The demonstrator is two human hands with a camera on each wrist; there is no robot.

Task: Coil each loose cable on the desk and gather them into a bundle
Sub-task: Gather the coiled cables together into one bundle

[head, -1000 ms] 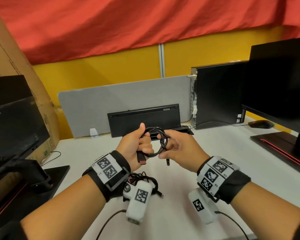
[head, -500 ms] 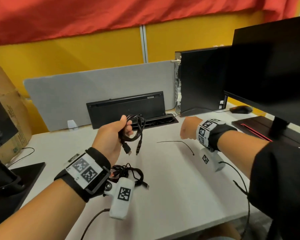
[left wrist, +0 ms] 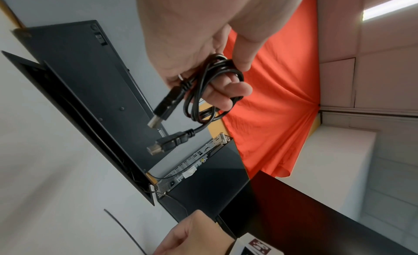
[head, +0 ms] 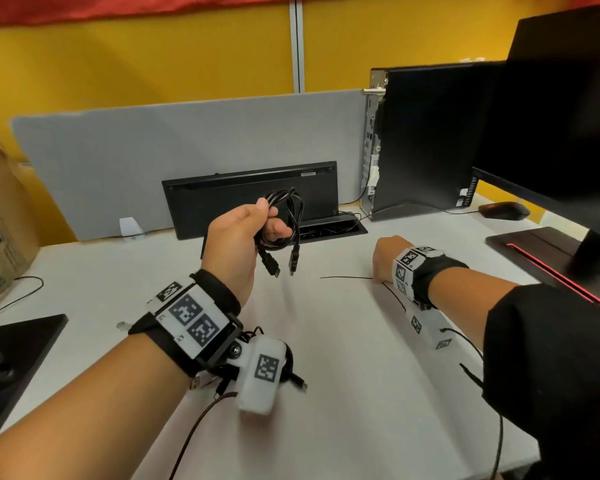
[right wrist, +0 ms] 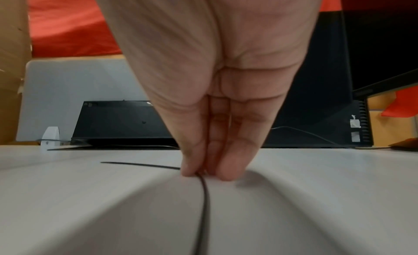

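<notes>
coiled black cable (head: 284, 220) is off the desk (head: 343, 393), held up in the left hand (head: 238, 244): thumb and curled fingers wrapped around the loops, one finger poked through the coil in the left wrist view, both plugs (left wrist: 165, 105) dangling free below the grip. right hand (head: 383, 258) is down on the desk, to the right of the coil and lower, fingertips (right wrist: 224, 171) bunched together on a thin black tie (head: 347, 278) that lies flat. it runs out left of the pinch and curves back toward the wrist. looks like a pinch just closing on it; whether it has actually lifted off the surface, cannot tell.

step in hand, my read: pick up the tie to bind the coil. to do it well, get a nail under the thin strip or drag it a little so it pops up, since it sits flush. keep the left grip tight so loops don't spring open, and tuck the hanging plugs in before wrapping.

behind the left wrist, more dark cables (head: 257, 341) lie on the desk, partly hidden. further out: keyboard (head: 253, 195) propped up, pc tower (head: 426, 140), monitor (head: 561, 109).
</notes>
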